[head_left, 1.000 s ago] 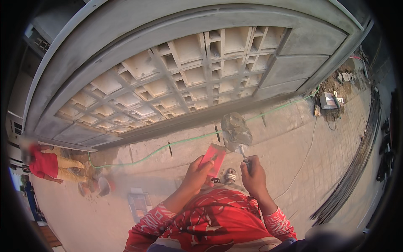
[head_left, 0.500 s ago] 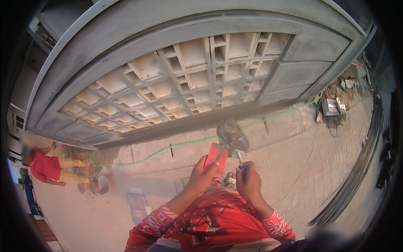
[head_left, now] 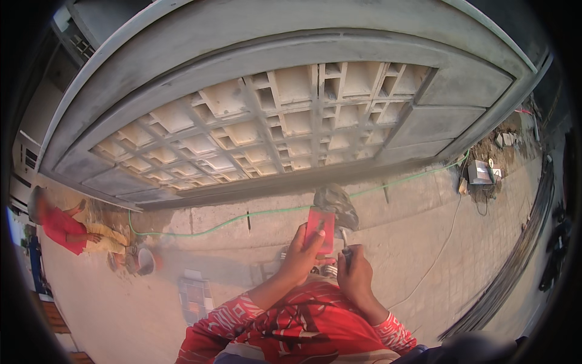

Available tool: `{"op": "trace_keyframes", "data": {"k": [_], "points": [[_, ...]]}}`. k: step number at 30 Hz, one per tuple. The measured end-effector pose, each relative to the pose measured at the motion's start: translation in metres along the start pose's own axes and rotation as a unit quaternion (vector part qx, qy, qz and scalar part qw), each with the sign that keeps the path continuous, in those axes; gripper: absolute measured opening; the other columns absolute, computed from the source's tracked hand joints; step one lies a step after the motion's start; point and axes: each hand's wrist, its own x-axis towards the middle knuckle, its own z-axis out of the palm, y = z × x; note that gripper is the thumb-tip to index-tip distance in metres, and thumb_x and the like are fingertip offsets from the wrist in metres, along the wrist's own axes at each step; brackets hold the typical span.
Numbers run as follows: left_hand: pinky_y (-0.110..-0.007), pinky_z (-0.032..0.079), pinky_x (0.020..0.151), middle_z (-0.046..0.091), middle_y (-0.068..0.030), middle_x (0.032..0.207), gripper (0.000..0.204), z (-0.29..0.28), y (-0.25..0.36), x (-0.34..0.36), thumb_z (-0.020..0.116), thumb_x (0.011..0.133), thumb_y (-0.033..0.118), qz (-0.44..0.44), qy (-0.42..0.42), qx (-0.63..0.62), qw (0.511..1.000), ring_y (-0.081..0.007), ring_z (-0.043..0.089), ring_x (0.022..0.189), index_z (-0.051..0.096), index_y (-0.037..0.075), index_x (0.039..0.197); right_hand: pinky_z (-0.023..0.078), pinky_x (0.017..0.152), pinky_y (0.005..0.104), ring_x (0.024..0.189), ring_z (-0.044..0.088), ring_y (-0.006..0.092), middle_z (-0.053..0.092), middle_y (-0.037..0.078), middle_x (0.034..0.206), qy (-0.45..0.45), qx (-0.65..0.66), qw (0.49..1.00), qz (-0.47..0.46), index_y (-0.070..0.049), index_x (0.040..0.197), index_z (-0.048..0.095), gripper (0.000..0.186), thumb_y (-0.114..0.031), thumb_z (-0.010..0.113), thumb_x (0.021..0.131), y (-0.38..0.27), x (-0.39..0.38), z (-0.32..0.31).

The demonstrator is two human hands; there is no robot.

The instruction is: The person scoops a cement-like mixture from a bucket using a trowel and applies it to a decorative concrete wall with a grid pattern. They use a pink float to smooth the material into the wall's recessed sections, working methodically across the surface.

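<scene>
Thumb and fingers of the left hand (head_left: 298, 259) pinch the red pad (head_left: 321, 225), the thumb lying over its face, while the right hand (head_left: 356, 274) is closed around the handle (head_left: 347, 256) of the trowel (head_left: 337, 206). Pad and trowel both sit just below the middle of the frame, and that is where the change lies: over the last second the left hand has shifted rightward and the right hand has come in toward it, so the pad's upper end now overlaps the lower left of the blade (whether the two touch, I cannot tell). The blade is covered in something grey and glossy, probably wet mortar. For the work, I judge this to mean that attention is on the two tools together, with the wall (head_left: 424, 130) untouched for now. That wall, with its pale lattice (head_left: 298, 124), fills the upper frame and sits lower in view than a second ago, as if the head had lifted slightly. Beneath it the green hose (head_left: 212, 230) crosses behind the blade. At the far left a co-worker (head_left: 65, 230) now has a forearm brought forward, near a bucket (head_left: 146, 261); dark rods (head_left: 506, 264) curve down the right.
</scene>
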Motion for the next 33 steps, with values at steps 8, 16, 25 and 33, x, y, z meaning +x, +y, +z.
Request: {"op": "trace_keyframes", "data": {"k": [8, 16, 25, 33], "points": [[-0.049, 0.060, 0.092, 0.053, -0.0039, 0.133, 0.043, -0.011, -0.006, 0.001, 0.052, 0.107, 0.017, 0.022, -0.042, -0.019, 0.999, -0.0171, 0.059, 0.113, 0.038, 0.011, 0.148, 0.051, 0.065, 0.0521, 0.073, 0.067, 0.0453, 0.068, 0.023, 0.081, -0.007, 0.011, 1.000, 0.016, 0.000, 0.112, 0.049, 0.029, -0.020, 0.064, 0.096, -0.004, 0.002, -0.004], [-0.037, 0.053, 0.099, 0.052, -0.0037, 0.135, 0.045, -0.014, -0.009, 0.002, 0.053, 0.106, 0.010, 0.108, -0.070, 0.042, 0.991, -0.0127, 0.056, 0.117, 0.036, 0.008, 0.148, 0.050, 0.065, 0.0508, 0.073, 0.067, 0.0442, 0.068, 0.022, 0.081, -0.008, 0.033, 0.999, 0.011, 0.000, 0.110, 0.051, 0.027, -0.021, 0.063, 0.097, 0.007, 0.005, -0.002], [-0.038, 0.043, 0.106, 0.047, -0.0054, 0.137, 0.052, -0.030, -0.003, -0.013, 0.051, 0.105, 0.014, 0.116, -0.076, -0.039, 0.990, -0.0161, 0.048, 0.126, 0.028, 0.013, 0.152, 0.050, 0.059, 0.0341, 0.062, 0.065, 0.0190, 0.066, 0.012, 0.074, -0.087, 0.240, 0.965, 0.062, 0.001, 0.104, 0.055, 0.019, -0.015, 0.063, 0.098, 0.025, 0.016, -0.015], [-0.046, 0.033, 0.116, 0.035, -0.0076, 0.152, 0.060, -0.059, 0.011, -0.029, 0.054, 0.105, 0.028, 0.197, -0.078, -0.126, 0.969, -0.0238, 0.032, 0.144, 0.023, 0.013, 0.154, 0.049, 0.058, 0.0277, 0.062, 0.062, 0.0105, 0.066, 0.007, 0.076, -0.198, 0.278, 0.938, 0.067, 0.001, 0.103, 0.054, 0.018, -0.015, 0.061, 0.099, 0.019, 0.030, -0.036]]}}
